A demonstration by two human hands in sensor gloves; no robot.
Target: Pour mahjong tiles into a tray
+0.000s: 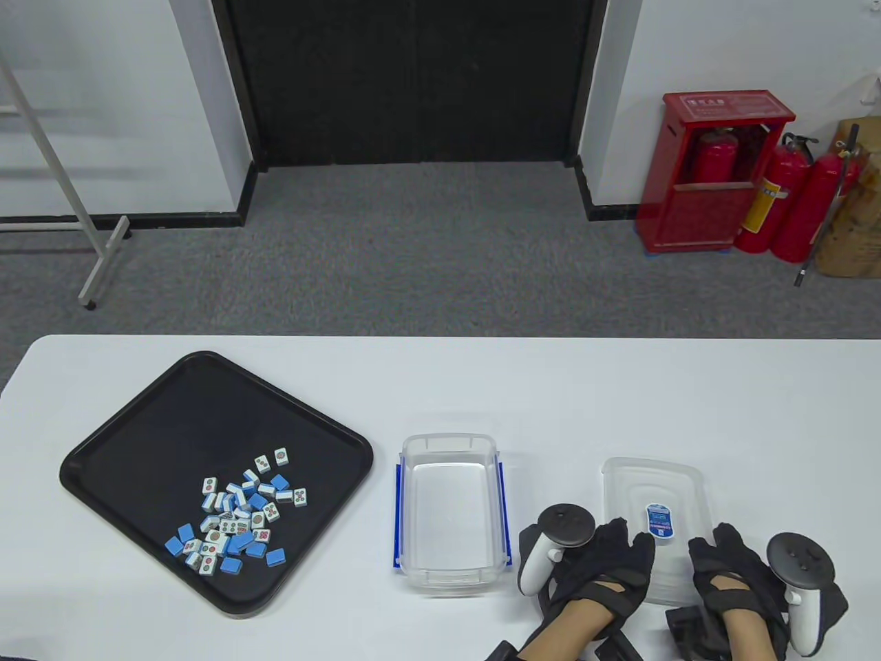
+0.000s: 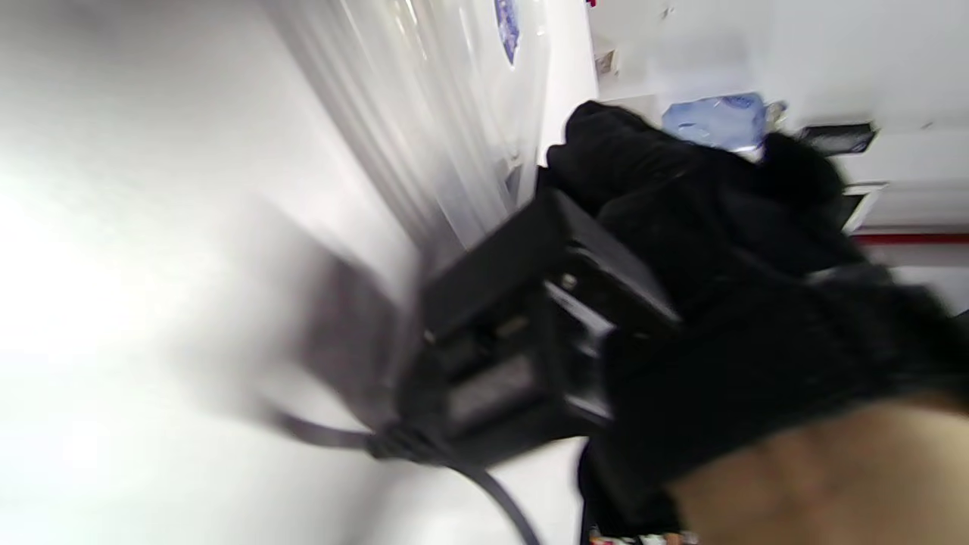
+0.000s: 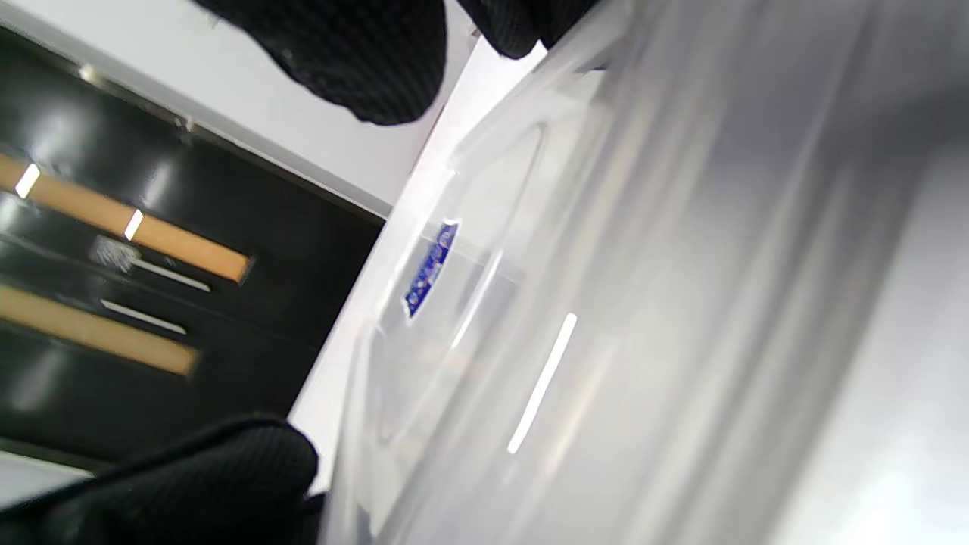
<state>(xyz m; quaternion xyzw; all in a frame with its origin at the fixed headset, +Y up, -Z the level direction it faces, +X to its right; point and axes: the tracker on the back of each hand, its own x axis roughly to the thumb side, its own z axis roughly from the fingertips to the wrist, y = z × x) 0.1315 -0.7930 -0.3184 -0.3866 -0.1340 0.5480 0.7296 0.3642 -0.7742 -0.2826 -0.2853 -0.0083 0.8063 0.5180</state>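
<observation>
I read the pour as complete. The mahjong tiles (image 1: 237, 513) lie heaped in the near-right part of the black tray (image 1: 172, 413), which sits at the left of the white table (image 1: 619, 385). The clear container (image 1: 451, 513) stands upright and empty just right of the tray, its blue side latches hanging open, which leaves the rim free for a cover.

Both of my hands now work at the clear lid (image 1: 654, 496), which lies flat on the table right of the container, label side up. My left hand (image 1: 599, 571) rests at the lid's near-left corner, fingers extended forward over its edge. My right hand (image 1: 733, 578) rests at the near-right corner in the same manner. The table view does not show whether either hand has closed around the lid edge or merely lies on it. The right wrist view shows the lid close beneath the right fingertips (image 3: 356, 53), thumb apart from the others, with no clamp visible. The left wrist view is blurred; I cannot tell the left fingers' state from it.

My judgement: taking the lid at two corners keeps so wide and thin a sheet level, presumably for carrying it left onto the container.
</observation>
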